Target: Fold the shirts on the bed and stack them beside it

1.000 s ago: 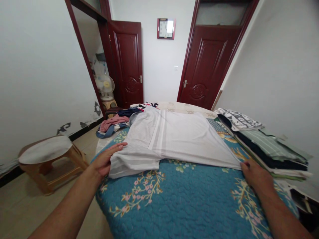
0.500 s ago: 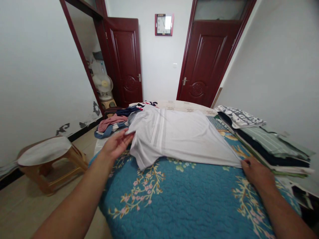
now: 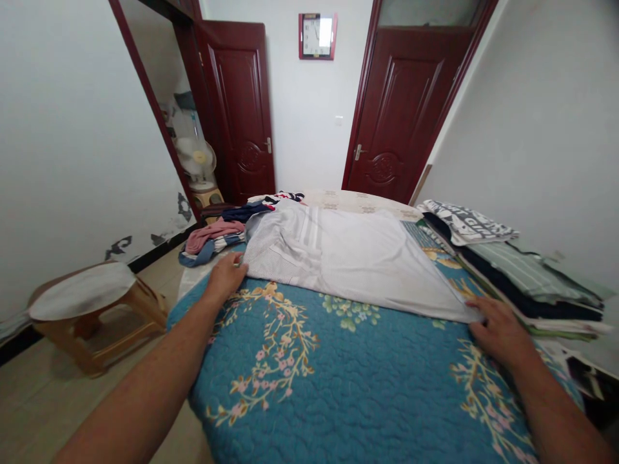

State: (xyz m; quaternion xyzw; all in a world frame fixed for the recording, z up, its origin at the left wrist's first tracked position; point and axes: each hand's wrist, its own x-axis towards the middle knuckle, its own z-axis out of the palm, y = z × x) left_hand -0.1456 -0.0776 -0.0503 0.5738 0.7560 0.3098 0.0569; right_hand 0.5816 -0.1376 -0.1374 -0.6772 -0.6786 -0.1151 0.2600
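Observation:
A light grey and white shirt (image 3: 367, 251) with pale stripes across its chest lies flat and folded lengthwise on a teal floral quilt (image 3: 367, 380). At the shirt's left end, my left hand (image 3: 227, 278) has its fingers closed on the near corner. My right hand (image 3: 503, 332) is at the opposite near corner, where the cloth edge runs between thumb and fingers. Small creases show around the stripes. The shirt's near edge runs almost straight between my hands.
Folded clothes (image 3: 522, 270) are stacked at the right. Loose clothes (image 3: 215, 235) lie heaped at the far left. A plastic stool (image 3: 87, 293) stands on the floor to the left. Beyond the bed are two dark red doors (image 3: 239, 109) and a wall clock (image 3: 318, 37).
My left hand has lowered its end of the shirt and turned the hanging sleeve part under or inward, so the near edge is straighter. My right hand's fingers have loosened slightly at its corner.

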